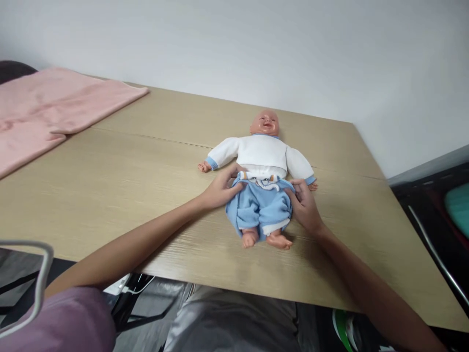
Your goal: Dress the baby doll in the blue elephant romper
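A baby doll [265, 122] lies on its back on the wooden table, head toward the wall and feet toward me. It wears a white top [260, 152] with blue cuffs and blue pants [256, 203] with a patterned, folded waist. At the waist's left side, my left hand [224, 186] is closed on the pants, thumb on top and fingers partly hidden by the cloth. Opposite it, my right hand [303, 204] pinches the right side of the waistband. Both bare feet of the doll stick out of the pant legs.
A pink blanket [54, 112] is spread over the table's left end. The pale wall [234, 54] rises behind the table [154, 142]. Beyond the right edge stands a dark object with a teal part [458, 208]. A white cable [46, 274] loops at lower left.
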